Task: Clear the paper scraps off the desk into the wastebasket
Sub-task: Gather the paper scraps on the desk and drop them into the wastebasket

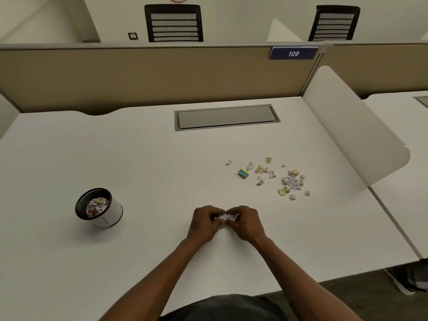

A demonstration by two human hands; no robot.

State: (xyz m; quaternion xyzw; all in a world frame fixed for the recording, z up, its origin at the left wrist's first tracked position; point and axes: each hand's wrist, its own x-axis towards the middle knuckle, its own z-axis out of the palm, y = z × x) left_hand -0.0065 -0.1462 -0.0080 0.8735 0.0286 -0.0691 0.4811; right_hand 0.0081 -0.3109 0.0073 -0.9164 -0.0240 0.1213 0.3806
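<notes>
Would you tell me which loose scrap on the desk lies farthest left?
The small whitish scrap, alone left of the green eraser; all other loose scraps lie right of it.

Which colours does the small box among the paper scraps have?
The box is teal-blue with a yellow edge, seen in the head view.

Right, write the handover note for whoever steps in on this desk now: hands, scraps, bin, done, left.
Left hand and right hand: together over the near middle of the desk, both closed on a wad of paper scraps.
Wastebasket: upright on the desk, to the left, already holding scraps.
Done: some scraps binned, one wad gathered.
Left: drop the wad in the wastebasket, then clear the loose scraps scattered to the right. A small blue and yellow item lies among them; cannot tell what it is.
</notes>
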